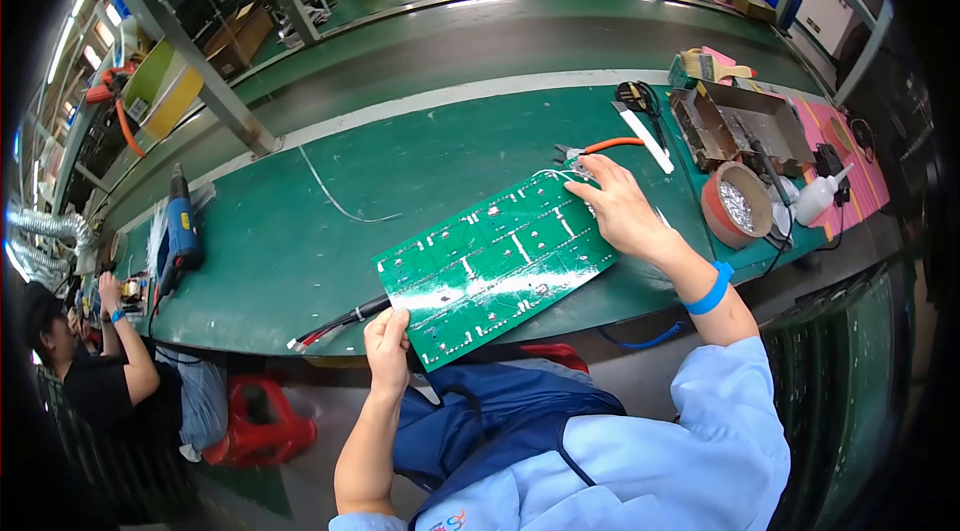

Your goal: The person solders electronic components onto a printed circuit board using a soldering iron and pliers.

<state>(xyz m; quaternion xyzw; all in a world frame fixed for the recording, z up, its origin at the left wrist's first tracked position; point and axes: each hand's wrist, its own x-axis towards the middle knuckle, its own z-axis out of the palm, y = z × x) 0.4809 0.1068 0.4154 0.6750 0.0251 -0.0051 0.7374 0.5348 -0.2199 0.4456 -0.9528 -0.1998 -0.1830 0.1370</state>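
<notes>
A long green circuit board [480,281] is held tilted over the near edge of the bench. My left hand [388,343] pinches its lower left corner, thumb on top. At the upper right corner my right hand [622,206] grips the board, its fingers bent over the edge. A thin white wire [550,172] loops beside those fingertips. Cutting pliers with orange handles [612,144] lie just beyond the right hand. From under the board's left side comes a black cable [350,317] with red and black wire ends.
To the right are a bowl of shiny metal bits [737,206], a metal tray [770,126], a white squeeze bottle [820,196] and a white strip [645,138]. A blue heat gun [182,226] stands left. Beyond runs a conveyor belt [500,36]. Another person [105,366] sits far left.
</notes>
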